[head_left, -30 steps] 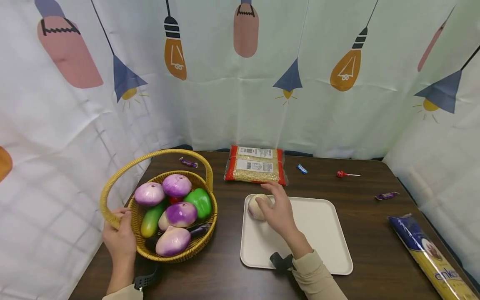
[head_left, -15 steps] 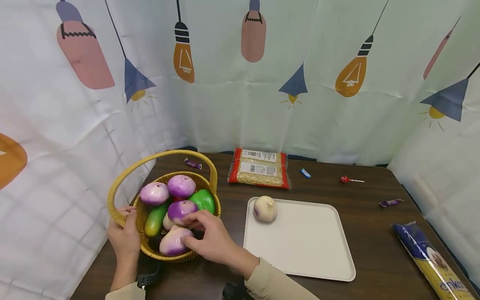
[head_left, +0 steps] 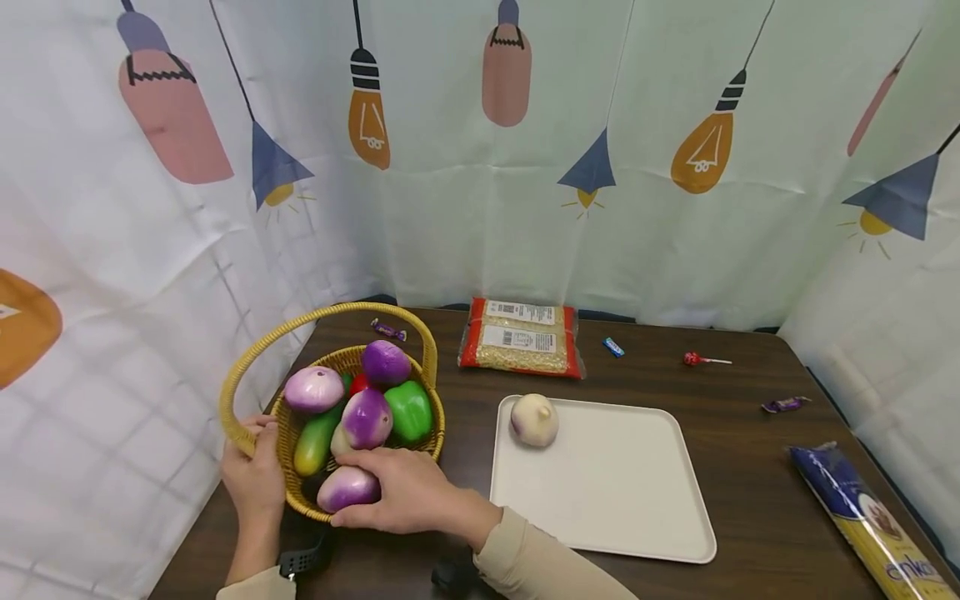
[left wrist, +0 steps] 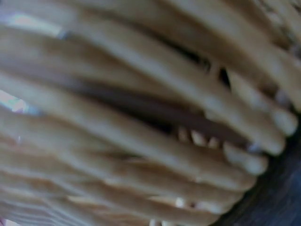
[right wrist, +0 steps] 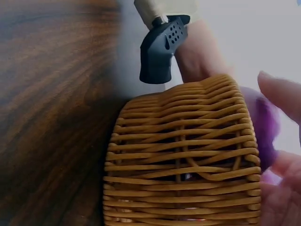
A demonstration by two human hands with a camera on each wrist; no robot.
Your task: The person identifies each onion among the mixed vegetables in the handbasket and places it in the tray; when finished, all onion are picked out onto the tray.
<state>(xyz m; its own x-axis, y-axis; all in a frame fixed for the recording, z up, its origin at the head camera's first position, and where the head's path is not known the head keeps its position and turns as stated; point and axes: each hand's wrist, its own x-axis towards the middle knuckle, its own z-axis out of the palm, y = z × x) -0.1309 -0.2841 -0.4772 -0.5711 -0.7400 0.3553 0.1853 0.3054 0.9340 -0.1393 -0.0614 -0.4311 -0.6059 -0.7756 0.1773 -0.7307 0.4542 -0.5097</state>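
A woven yellow basket (head_left: 292, 487) with a hoop handle stands at the table's left, filled with several purple onions, a green pepper (head_left: 408, 411) and a cucumber (head_left: 315, 437). My left hand (head_left: 253, 442) grips the basket's rim where the handle meets it. My right hand (head_left: 367, 493) curls round the purple-white onion (head_left: 341, 490) at the basket's near edge. In the right wrist view, fingers (right wrist: 282, 94) flank that onion (right wrist: 265, 122) above the basket wall (right wrist: 183, 155). The left wrist view shows only blurred basket weave (left wrist: 141, 117). A pale onion (head_left: 534, 419) sits on the white tray (head_left: 615, 500).
A red-edged grain packet (head_left: 522, 346) lies behind the tray. A blue pasta bag (head_left: 870, 517) lies at the right edge. Wrapped sweets (head_left: 780, 405) and a lollipop (head_left: 693, 359) are scattered at the back. Printed curtains close in three sides.
My right hand let go of the pale onion on the tray, crossed left to the basket and closed round the front purple-white onion. The basket's vegetables shifted. The left hand stayed.
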